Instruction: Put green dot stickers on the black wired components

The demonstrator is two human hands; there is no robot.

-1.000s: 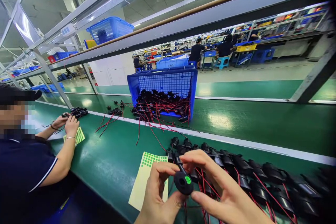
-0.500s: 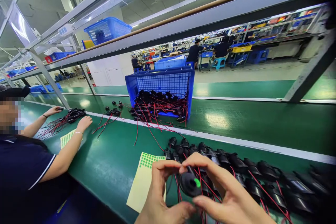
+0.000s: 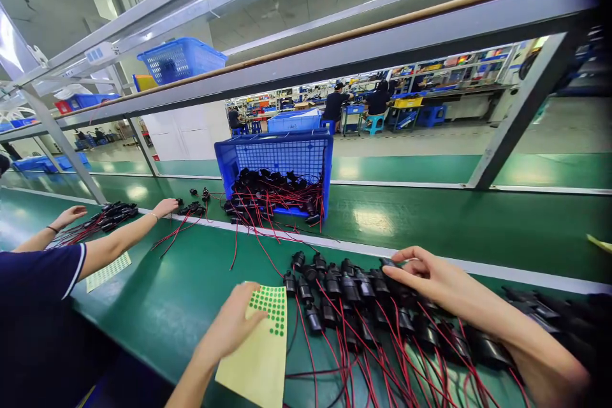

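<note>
My left hand (image 3: 234, 322) rests over the upper left of a pale yellow sheet of green dot stickers (image 3: 251, 363). Its thumb and fingers are apart. Part of the sheet is hidden beneath it. My right hand (image 3: 421, 274) closes thumb and fingers on a small black cylindrical motor (image 3: 388, 262), at the back of the rows of similar black motors (image 3: 351, 290). Red and black wires (image 3: 373, 370) trail from these rows toward me.
A blue crate (image 3: 329, 172) lies on its side, with black wired motors spilling out. To the left, a co-worker's hand (image 3: 165, 207) reaches to a small group of motors (image 3: 194, 207). A metal shelf frame (image 3: 516, 108) spans the green bench.
My hands have parted: the left moved onto the sticker sheet, the right carried the green-dotted motor to the back of the rows. The co-worker's hand reached right, and the view shifted right.
</note>
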